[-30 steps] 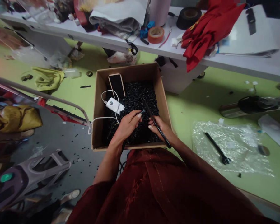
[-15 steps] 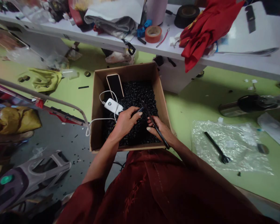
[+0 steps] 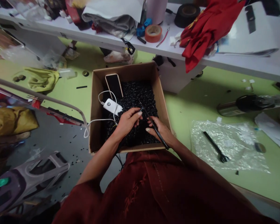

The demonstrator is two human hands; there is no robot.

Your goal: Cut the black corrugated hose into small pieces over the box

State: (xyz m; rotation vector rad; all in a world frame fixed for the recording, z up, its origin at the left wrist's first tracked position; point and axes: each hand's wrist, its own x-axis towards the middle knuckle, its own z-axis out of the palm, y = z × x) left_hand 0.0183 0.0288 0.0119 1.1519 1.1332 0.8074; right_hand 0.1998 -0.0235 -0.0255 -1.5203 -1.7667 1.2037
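Over a cardboard box my left hand pinches a small black piece at its fingertips. My right hand grips a long, thin black tool, perhaps tweezers, whose tip reaches toward that piece. Both hands rest just above a heap of small black pieces filling the box. A white power bank lies on the heap near my left hand, its white cable trailing over the box wall. Behind it leans a phone with a dark screen.
A white bench behind the box holds red cloth, tape rolls and papers. To the right, bubble wrap holds a black forked tool. A metal rail runs on the left; small black pieces are scattered over the dark floor.
My hands have come closer together, with the left fingertips now near the tool's tip. The whole view has drifted slightly left and the box sits a little further left.
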